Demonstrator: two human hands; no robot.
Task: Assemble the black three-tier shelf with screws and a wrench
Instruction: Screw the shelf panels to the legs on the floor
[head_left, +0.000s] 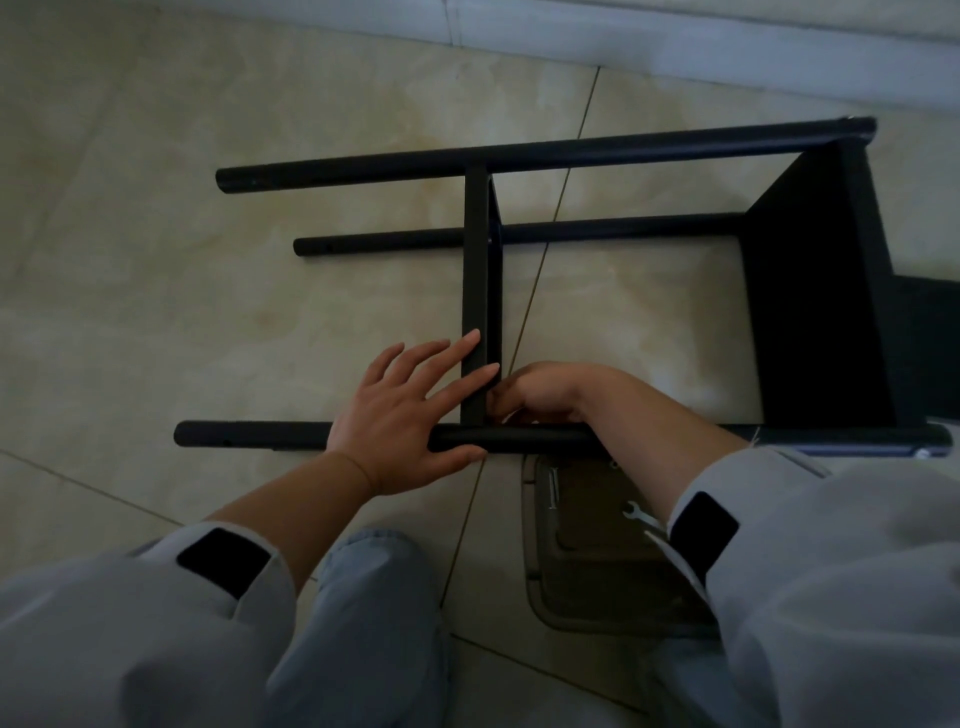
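The black shelf frame (623, 150) lies on its side on the tiled floor, with one tier (815, 312) fixed at the right end and a middle tier (475, 270) standing between the tubes. My left hand (405, 415) lies flat with straight fingers on the middle tier's edge and its thumb under the near tube (249, 434). My right hand (545, 392) reaches behind that tube, fingers curled at the joint of tier and tube; what they hold is hidden. A small silver wrench (638, 515) lies in the tray below my right wrist.
A brown plastic tray (571, 597) sits on the floor between my knees and the frame, with screws (552, 488) at its left edge. A white baseboard (675, 47) runs along the far side. Another black panel (930, 332) lies at the far right.
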